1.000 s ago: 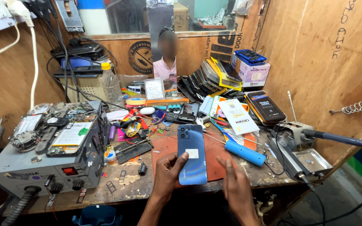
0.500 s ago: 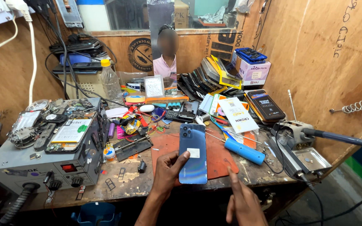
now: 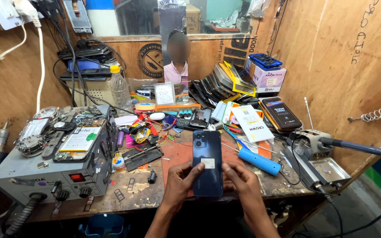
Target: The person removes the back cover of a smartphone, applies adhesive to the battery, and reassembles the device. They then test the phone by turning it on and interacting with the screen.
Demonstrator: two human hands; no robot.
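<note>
Clearly held for inspection, the dark blue smartphone (image 3: 207,162) stands nearly upright over the reddish work mat (image 3: 177,152) at the tabletop's (image 3: 133,194) front edge, its camera-side back turned toward the wearer. The left hand (image 3: 180,181) and right hand (image 3: 240,180) cradle its lower half, fingers (image 3: 195,169) curled loosely against its edges and thumbs on its back, steadying it above the clutter.

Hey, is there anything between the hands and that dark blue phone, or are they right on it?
Nothing stands between them. The left hand grips the dark blue phone along its left edge, and the right hand touches its right edge. The phone is back side up, above the reddish mat, with nothing over it.
</note>
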